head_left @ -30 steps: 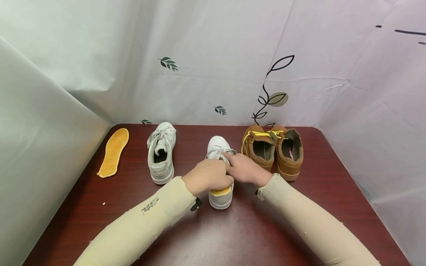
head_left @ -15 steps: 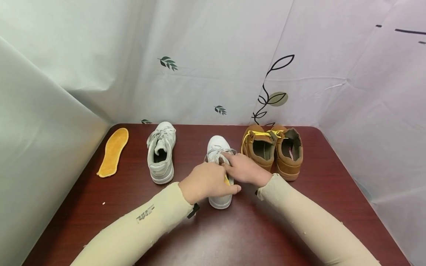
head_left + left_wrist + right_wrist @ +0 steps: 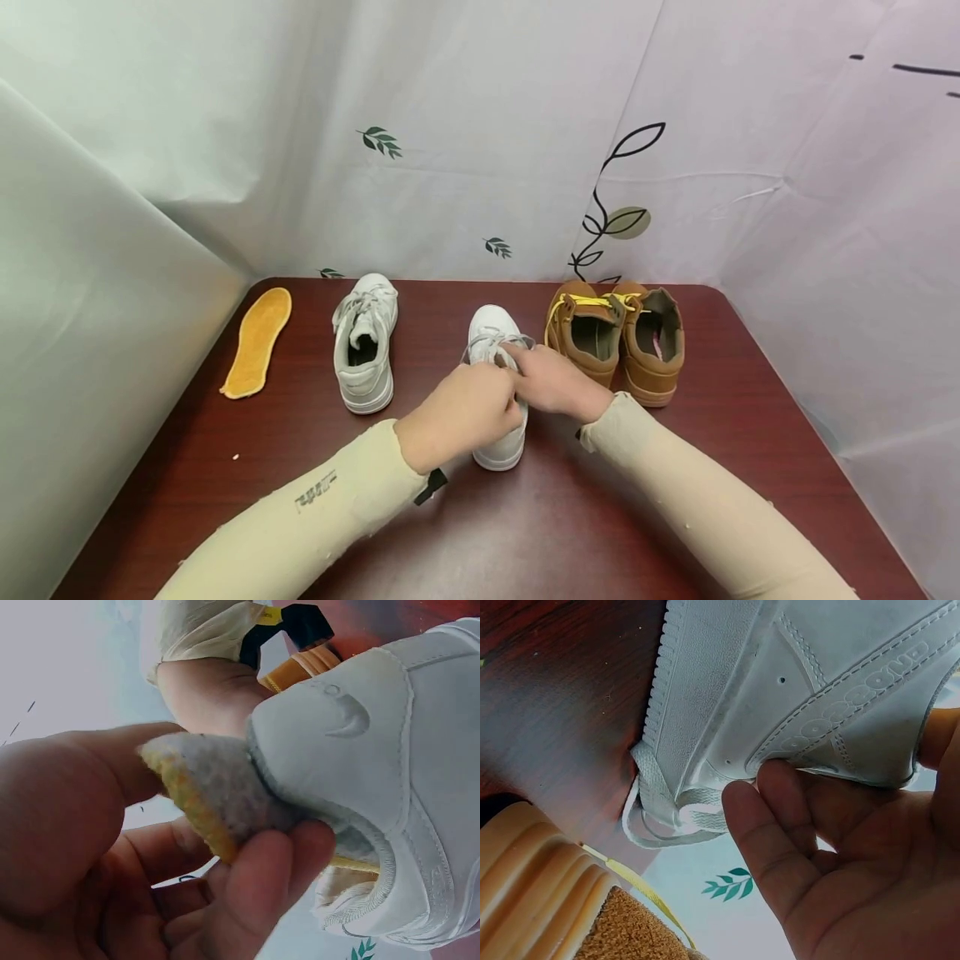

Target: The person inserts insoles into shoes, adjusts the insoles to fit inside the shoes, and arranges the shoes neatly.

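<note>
A white sneaker (image 3: 501, 454) stands toe away from me at the middle of the table. My left hand (image 3: 465, 412) is over its opening. In the left wrist view, the thumb and fingers of that hand (image 3: 247, 877) pinch a yellow-edged insole (image 3: 217, 780) with a grey underside. The insole's held end sticks out past the sneaker's collar (image 3: 382, 855), and the rest runs inside. My right hand (image 3: 555, 379) grips the sneaker's right side near the laces. Its fingers (image 3: 772, 825) lie along the outer wall (image 3: 727, 682) in the right wrist view.
A second white sneaker (image 3: 364, 387) stands to the left, with a loose yellow insole (image 3: 257, 346) beyond it near the table's left edge. Two brown shoes (image 3: 652, 379) with yellow laces stand close on the right. White curtains (image 3: 465, 125) surround the table (image 3: 480, 533).
My left hand has drawn slightly left and toward me; its thumb stretched out, then curled in again. The yellow patch at the sneaker's heel is now covered in the head view. My right hand stays put.
</note>
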